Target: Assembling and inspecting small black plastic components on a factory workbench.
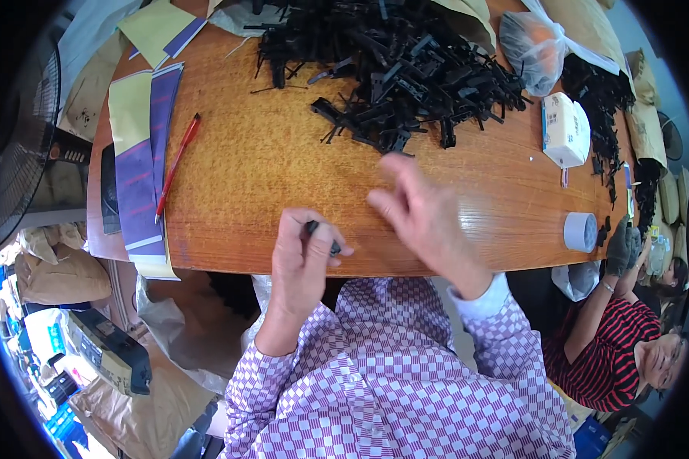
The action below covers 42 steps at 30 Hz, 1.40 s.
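Note:
My left hand (300,249) is closed near the front edge of the table, its fingers round a small black plastic part (335,248). Only bits of that part show between thumb and fingers. To its right, my right hand (429,218) is over the wood, slightly blurred, thumb and forefinger apart and nothing visible between them. Its fingertips point at the near edge of a large heap of black plastic parts (413,76) at the back of the table. The fingertips look close to the heap; whether they touch it I cannot tell.
On the left lie a red pen (177,167) and purple-and-yellow paper sheets (134,157). A tissue pack (565,130), a tape roll (580,232) and a knotted plastic bag (532,53) stand on the right. Beyond them, a gloved co-worker (605,352) sits beside more black parts.

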Each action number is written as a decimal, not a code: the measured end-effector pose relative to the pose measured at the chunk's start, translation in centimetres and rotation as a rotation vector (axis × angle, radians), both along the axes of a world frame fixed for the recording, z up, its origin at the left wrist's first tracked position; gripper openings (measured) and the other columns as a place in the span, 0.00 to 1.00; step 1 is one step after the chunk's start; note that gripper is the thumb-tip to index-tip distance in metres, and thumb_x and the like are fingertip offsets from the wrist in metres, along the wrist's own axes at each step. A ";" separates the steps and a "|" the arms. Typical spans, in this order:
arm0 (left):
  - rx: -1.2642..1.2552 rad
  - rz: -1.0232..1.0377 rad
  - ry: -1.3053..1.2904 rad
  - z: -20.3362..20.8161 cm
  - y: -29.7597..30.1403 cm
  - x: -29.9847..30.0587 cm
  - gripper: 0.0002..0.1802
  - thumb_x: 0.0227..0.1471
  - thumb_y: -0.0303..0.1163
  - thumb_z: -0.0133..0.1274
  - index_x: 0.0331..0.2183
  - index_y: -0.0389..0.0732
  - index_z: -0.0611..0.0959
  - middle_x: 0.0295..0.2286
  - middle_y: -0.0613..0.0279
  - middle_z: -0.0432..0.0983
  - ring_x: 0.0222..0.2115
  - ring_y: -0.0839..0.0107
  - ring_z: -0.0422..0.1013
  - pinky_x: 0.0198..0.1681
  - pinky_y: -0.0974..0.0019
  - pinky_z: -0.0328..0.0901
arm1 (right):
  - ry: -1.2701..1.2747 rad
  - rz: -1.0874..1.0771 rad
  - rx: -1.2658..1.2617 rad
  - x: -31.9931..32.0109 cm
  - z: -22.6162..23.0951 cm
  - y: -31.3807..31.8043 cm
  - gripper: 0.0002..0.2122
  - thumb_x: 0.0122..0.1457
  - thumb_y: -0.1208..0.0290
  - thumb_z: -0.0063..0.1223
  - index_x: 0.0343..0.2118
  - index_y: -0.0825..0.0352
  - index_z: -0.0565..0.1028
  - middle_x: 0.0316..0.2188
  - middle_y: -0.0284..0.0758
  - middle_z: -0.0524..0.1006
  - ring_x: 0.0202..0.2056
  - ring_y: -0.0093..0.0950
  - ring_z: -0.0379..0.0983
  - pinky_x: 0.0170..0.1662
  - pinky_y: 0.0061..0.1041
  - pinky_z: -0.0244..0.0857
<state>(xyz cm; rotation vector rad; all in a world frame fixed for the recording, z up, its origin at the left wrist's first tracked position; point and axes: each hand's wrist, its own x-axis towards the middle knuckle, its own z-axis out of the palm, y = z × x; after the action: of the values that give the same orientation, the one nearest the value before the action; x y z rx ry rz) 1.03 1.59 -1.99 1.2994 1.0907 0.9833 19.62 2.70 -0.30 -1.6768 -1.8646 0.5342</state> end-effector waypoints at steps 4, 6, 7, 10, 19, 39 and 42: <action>-0.548 0.050 -0.411 0.8 0.4 1.0 0.13 0.61 0.41 0.41 0.31 0.42 0.69 0.26 0.60 0.71 0.25 0.70 0.72 0.27 0.73 0.66 | -0.414 -0.048 0.120 3.9 -2.1 2.1 0.09 0.55 0.71 0.52 0.38 0.64 0.69 0.25 0.38 0.76 0.21 0.38 0.73 0.22 0.34 0.65; -0.741 0.027 -0.595 0.5 0.3 1.7 0.14 0.60 0.41 0.42 0.27 0.42 0.69 0.26 0.60 0.70 0.25 0.68 0.72 0.27 0.71 0.67 | -0.411 -0.070 0.082 4.2 -2.1 2.1 0.07 0.55 0.70 0.52 0.34 0.65 0.69 0.26 0.38 0.76 0.23 0.38 0.73 0.23 0.34 0.65; -0.793 0.000 -0.670 0.3 0.3 1.8 0.11 0.60 0.36 0.43 0.29 0.41 0.72 0.28 0.59 0.71 0.28 0.66 0.72 0.28 0.70 0.67 | -0.322 -0.048 0.099 4.3 -2.0 2.0 0.06 0.55 0.71 0.52 0.33 0.66 0.69 0.26 0.39 0.76 0.23 0.38 0.73 0.23 0.33 0.65; -0.814 -0.045 -0.659 0.2 0.8 2.7 0.06 0.58 0.29 0.44 0.34 0.39 0.74 0.31 0.59 0.71 0.30 0.67 0.72 0.28 0.71 0.66 | -0.084 -0.010 0.043 4.7 -1.4 1.6 0.05 0.55 0.73 0.52 0.32 0.68 0.70 0.25 0.38 0.75 0.23 0.35 0.73 0.23 0.30 0.64; -0.698 -0.158 -0.808 -0.4 2.8 3.6 0.28 0.55 0.41 0.52 0.52 0.38 0.66 0.39 0.56 0.72 0.27 0.75 0.68 0.22 0.78 0.57 | 0.791 0.120 -0.369 3.8 -0.5 -0.5 0.04 0.59 0.76 0.49 0.30 0.69 0.69 0.22 0.22 0.62 0.26 0.12 0.55 0.28 0.14 0.53; -0.223 0.031 -0.363 -1.0 0.5 -0.6 0.17 0.51 0.22 0.54 0.41 0.43 0.66 0.27 0.64 0.71 0.21 0.81 0.67 0.21 0.81 0.60 | 0.562 0.193 -0.314 -3.3 0.5 -1.0 0.09 0.64 0.68 0.41 0.38 0.69 0.69 0.19 0.28 0.66 0.21 0.17 0.61 0.24 0.18 0.55; -0.059 0.048 -0.130 -1.7 0.2 -1.2 0.18 0.49 0.19 0.55 0.38 0.42 0.65 0.24 0.70 0.66 0.22 0.84 0.64 0.24 0.81 0.60 | 0.500 0.274 -0.338 -4.1 0.4 -0.5 0.09 0.64 0.69 0.41 0.38 0.69 0.69 0.18 0.29 0.65 0.20 0.18 0.61 0.23 0.19 0.55</action>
<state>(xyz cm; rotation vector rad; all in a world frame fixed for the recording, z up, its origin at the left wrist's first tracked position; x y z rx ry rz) -0.15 1.74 -3.72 1.1504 1.0477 1.0489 15.47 2.16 0.14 -1.3140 -1.6923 1.3121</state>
